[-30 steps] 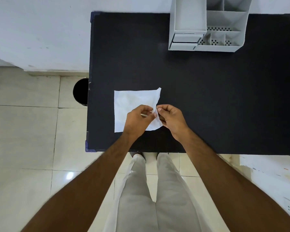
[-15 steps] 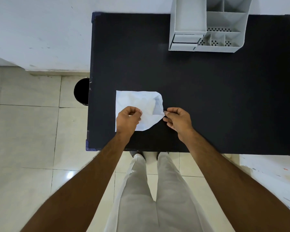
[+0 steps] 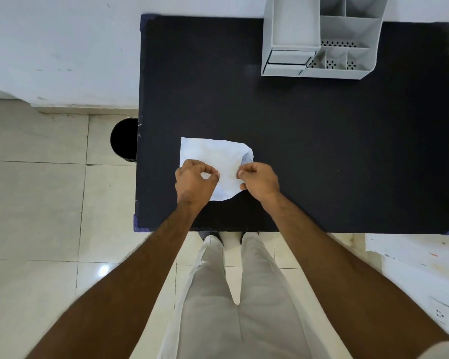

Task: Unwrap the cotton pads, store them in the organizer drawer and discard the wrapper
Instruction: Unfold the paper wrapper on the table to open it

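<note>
- The white wrapper (image 3: 213,154) lies near the front left of the black worktop (image 3: 322,151), its right corner curled up.
- The left hand (image 3: 193,181) rests on the wrapper's near left part, grip pinched closed on the paper between thumb and fingertips.
- The right hand (image 3: 261,180) has its grip closed on the wrapper's right edge.
- The grey organizer (image 3: 319,35) stands at the far edge, well apart from the hands, its drawer (image 3: 287,60) facing forward.
- A black bin (image 3: 123,139) sits on the floor just beside the worktop's left side.
</note>
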